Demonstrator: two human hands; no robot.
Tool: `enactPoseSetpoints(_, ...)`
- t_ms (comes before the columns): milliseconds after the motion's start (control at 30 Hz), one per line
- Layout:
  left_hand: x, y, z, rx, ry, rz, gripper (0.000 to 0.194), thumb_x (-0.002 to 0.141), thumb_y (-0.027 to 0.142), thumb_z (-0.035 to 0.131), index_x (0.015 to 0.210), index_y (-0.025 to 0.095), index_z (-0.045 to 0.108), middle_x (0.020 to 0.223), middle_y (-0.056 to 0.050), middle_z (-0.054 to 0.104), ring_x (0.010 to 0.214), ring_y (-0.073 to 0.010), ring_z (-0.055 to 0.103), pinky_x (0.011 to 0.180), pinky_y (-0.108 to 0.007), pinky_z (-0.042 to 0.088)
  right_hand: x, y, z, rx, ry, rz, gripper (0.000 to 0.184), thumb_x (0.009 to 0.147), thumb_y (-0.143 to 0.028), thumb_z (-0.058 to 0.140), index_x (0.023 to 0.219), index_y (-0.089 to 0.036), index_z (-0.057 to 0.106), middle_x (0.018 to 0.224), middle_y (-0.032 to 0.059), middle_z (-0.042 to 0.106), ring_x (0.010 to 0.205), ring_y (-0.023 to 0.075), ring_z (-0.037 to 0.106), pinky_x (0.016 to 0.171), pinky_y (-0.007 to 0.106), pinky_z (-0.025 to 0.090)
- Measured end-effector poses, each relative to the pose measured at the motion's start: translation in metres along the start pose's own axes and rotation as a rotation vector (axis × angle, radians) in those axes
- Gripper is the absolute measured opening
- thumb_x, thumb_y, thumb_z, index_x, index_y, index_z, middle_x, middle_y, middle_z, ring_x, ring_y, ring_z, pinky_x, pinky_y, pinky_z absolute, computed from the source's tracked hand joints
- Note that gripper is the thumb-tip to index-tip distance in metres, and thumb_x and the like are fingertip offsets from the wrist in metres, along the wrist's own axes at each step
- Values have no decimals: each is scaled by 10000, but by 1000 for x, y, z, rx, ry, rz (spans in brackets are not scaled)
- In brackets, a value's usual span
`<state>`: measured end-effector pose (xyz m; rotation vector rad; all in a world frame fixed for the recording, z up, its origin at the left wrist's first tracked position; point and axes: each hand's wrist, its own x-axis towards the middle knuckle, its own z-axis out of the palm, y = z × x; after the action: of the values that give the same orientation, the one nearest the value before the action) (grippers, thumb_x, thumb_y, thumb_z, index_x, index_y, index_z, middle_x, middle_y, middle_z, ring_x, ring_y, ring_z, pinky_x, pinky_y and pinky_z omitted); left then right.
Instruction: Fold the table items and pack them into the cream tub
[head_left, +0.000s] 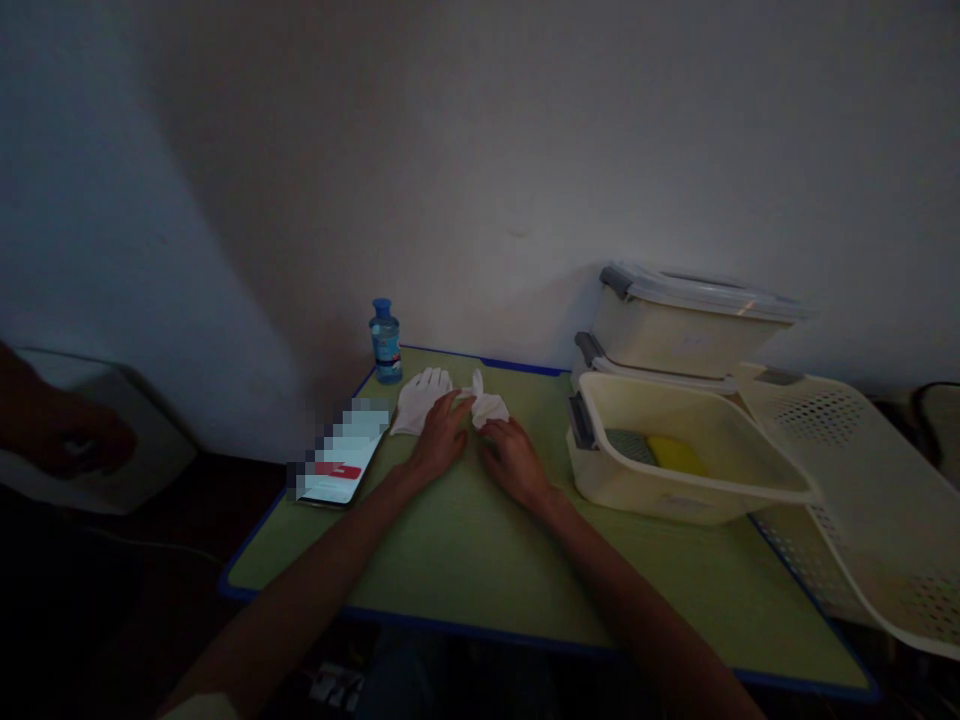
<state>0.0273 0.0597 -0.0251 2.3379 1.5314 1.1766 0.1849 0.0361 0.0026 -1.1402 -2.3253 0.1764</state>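
A crumpled white glove (pixel 490 407) lies on the green tabletop between my two hands, one of its fingers standing up. My left hand (pixel 439 440) reaches to its left side, fingertips closed on the glove's finger part. At the near edge, my right hand (pixel 516 462) has its bent fingers on the same glove; the exact grip is partly hidden. A second white glove (pixel 417 404) is spread flat, fingers pointing away, just left of and behind my left hand.
A lit phone or tablet (pixel 346 462) lies at the table's left edge, near a blue bottle (pixel 386 345). On the right stand an open cream bin (pixel 675 500) holding a yellow item (pixel 675 455), stacked lidded boxes (pixel 690 330) and a perforated basket (pixel 877 500). Another person's hand (pixel 90 440) shows at far left.
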Motion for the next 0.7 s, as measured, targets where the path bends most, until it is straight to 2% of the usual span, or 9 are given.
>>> enactPoseSetpoints(100, 0, 4, 1, -129, -22, 73, 420, 708, 70, 515, 1114, 175, 536, 1299, -108, 403, 1237, -246, 353, 1029, -429, 306, -10, -2, -9, 118, 156, -72, 229, 766, -64, 431, 912, -163, 577, 916, 83, 598, 882, 182, 555, 821, 323, 441)
enactPoseSetpoints(167, 1, 9, -1, -225, -40, 79, 238, 706, 98, 543, 930, 167, 589, 1258, -108, 442, 1211, -242, 386, 1027, -424, 301, -13, -3, -15, 159, 265, -93, 248, 781, -49, 385, 880, -173, 576, 873, 70, 569, 815, 163, 550, 735, 284, 458)
enactPoseSetpoints(233, 3, 13, -5, -354, -76, 68, 101, 679, 104, 568, 761, 163, 559, 1191, -103, 494, 1156, -232, 437, 1003, -407, 320, -15, -1, -20, 154, 349, -106, 272, 795, -41, 356, 846, -175, 587, 846, 64, 544, 781, 152, 541, 692, 263, 456)
enactPoseSetpoints(267, 4, 15, -7, -439, -112, 50, 92, 663, 100, 573, 708, 164, 526, 1136, -94, 526, 1107, -222, 471, 974, -392, 344, -16, 1, -22, 141, 378, -112, 283, 798, -38, 351, 834, -176, 596, 843, 64, 535, 782, 150, 538, 684, 258, 455)
enactPoseSetpoints(367, 7, 20, -12, -665, -253, -30, 137, 646, 108, 559, 641, 170, 437, 829, -22, 570, 831, -156, 543, 781, -302, 427, -17, 6, -28, 107, 416, -126, 308, 798, -29, 356, 849, -180, 620, 866, 68, 533, 808, 149, 541, 695, 256, 461)
enactPoseSetpoints(467, 9, 20, -17, -744, -328, -86, 175, 660, 175, 564, 625, 175, 392, 623, 51, 444, 595, -90, 459, 570, -212, 382, -19, 9, -32, 97, 440, -129, 334, 807, -26, 354, 922, -181, 627, 909, 74, 546, 842, 150, 551, 730, 264, 470)
enactPoseSetpoints(533, 10, 18, -22, -790, -367, -132, 225, 643, 224, 612, 650, 173, 393, 622, 63, 422, 564, -72, 434, 521, -188, 343, -20, 10, -33, 98, 461, -115, 355, 811, -26, 348, 971, -188, 621, 943, 76, 552, 851, 149, 558, 749, 270, 475)
enactPoseSetpoints(700, 14, 8, -42, -907, -599, -310, 463, 573, 235, 713, 909, 184, 398, 790, 14, 571, 647, -105, 554, 530, -193, 385, -21, 9, -31, 106, 434, -29, 377, 797, -38, 361, 1046, -191, 599, 1015, 87, 538, 808, 149, 577, 748, 299, 493)
